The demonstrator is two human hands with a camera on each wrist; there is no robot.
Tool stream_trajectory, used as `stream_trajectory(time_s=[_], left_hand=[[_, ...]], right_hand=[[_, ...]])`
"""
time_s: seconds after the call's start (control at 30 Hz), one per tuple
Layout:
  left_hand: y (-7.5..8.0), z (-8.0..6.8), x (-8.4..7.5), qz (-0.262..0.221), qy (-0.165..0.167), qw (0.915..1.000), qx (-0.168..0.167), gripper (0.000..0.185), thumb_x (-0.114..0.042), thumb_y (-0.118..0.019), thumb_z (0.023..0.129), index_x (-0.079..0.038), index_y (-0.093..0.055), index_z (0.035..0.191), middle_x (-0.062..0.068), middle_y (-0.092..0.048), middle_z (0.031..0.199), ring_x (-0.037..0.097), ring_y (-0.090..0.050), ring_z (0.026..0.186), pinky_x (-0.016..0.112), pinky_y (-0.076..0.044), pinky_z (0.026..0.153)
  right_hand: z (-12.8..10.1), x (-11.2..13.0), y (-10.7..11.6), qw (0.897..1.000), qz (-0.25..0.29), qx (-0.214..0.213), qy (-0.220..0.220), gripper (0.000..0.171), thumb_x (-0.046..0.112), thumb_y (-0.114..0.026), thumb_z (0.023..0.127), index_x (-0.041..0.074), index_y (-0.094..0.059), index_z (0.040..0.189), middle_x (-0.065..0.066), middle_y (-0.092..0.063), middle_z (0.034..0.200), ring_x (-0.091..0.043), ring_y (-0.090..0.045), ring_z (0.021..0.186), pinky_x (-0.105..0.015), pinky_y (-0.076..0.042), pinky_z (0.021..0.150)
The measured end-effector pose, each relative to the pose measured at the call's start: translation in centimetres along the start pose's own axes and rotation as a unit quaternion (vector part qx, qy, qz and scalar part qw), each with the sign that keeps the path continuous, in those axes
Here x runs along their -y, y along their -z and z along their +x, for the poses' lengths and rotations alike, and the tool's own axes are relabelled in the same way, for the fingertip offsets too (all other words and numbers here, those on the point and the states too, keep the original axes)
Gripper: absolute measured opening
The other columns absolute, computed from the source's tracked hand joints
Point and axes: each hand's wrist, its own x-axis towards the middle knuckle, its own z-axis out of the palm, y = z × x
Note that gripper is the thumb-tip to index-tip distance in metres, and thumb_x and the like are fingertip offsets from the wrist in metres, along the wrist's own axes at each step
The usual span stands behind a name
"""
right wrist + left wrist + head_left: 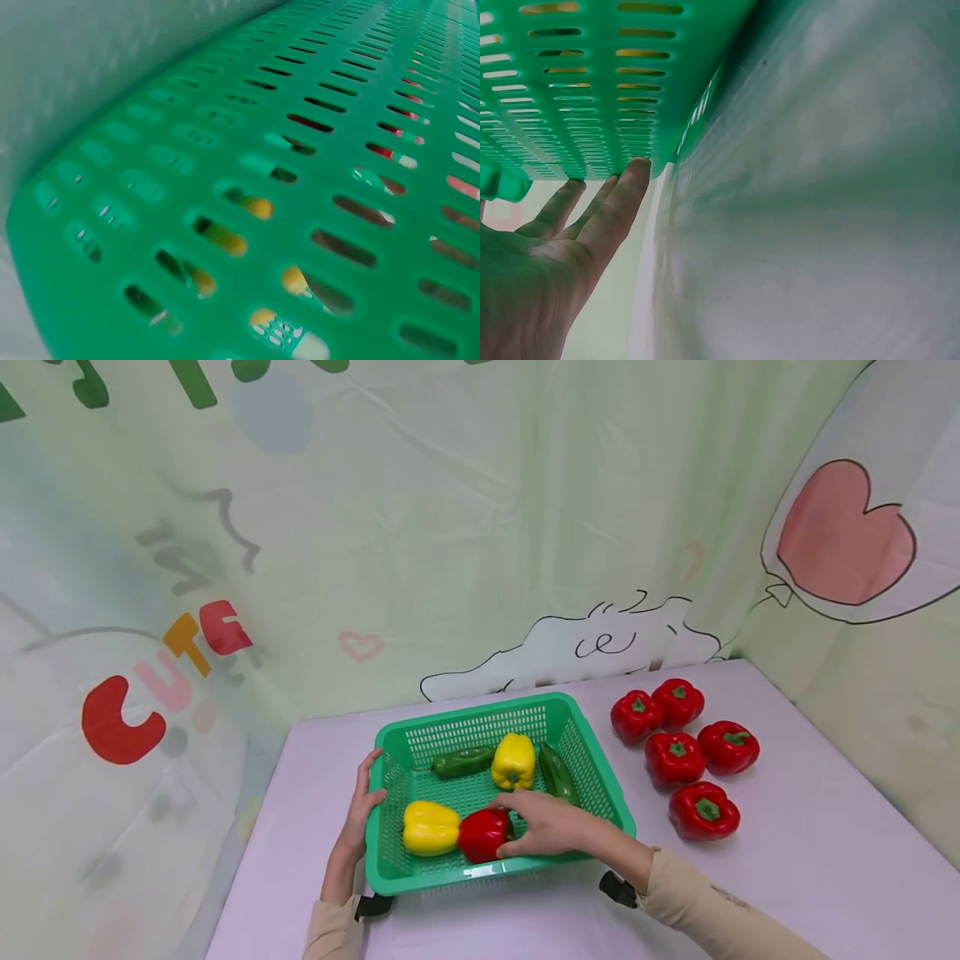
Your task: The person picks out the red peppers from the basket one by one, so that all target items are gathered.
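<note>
Red pepper point(482, 835) in basket point(480, 714), under right hand point(551, 822).

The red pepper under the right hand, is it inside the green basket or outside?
Inside. The red pepper lies on the green basket's floor beside a yellow pepper, with the right hand gripping it.

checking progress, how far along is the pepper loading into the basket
Already in the green basket: two yellow peppers and two green ones. In hand: the right hand grips a red pepper inside it, while the left hand steadies the rim. Left: five red peppers on the table.
</note>
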Motion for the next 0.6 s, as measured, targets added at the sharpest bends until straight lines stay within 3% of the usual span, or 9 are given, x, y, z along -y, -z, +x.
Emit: stream_trajectory(time_s=[0.2, 0.47, 0.6], left_hand=[[0.1, 0.0, 0.1, 0.0, 0.002, 1.0, 0.001, 0.063, -0.012, -0.034, 0.098, -0.014, -0.01, 0.156, 0.019, -0.008, 0.161, 0.041, -0.022, 0.138, 0.023, -0.039, 0.1], [0.1, 0.0, 0.2, -0.005, -0.001, 1.0, 0.005, 0.062, -0.013, -0.035, 0.099, -0.013, -0.009, 0.156, 0.019, -0.01, 0.161, 0.039, -0.022, 0.138, 0.023, -0.038, 0.101], [0.1, 0.1, 0.1, -0.005, -0.003, 1.0, 0.006, 0.062, -0.013, -0.034, 0.1, -0.015, -0.009, 0.156, 0.019, -0.011, 0.161, 0.039, -0.023, 0.137, 0.026, -0.039, 0.101]], right_hand=[[1.1, 0.0, -1.0, 1.0, 0.01, 0.007, 0.0, 0.062, 0.029, -0.079, 0.082, 0.002, -0.055, 0.132, -0.005, -0.062, 0.115, -0.023, -0.058, 0.098, -0.034, -0.053, 0.077], [2.2, -0.5, -2.0, 1.0, 0.009, -0.001, 0.003, 0.058, 0.024, -0.082, 0.078, 0.003, -0.057, 0.126, -0.007, -0.063, 0.114, -0.024, -0.059, 0.097, -0.04, -0.055, 0.076], [2.4, -0.7, -1.8, 1.0, 0.008, -0.009, -0.018, 0.057, 0.025, -0.084, 0.075, 0.006, -0.059, 0.123, -0.004, -0.064, 0.109, -0.023, -0.059, 0.095, -0.04, -0.055, 0.074]])
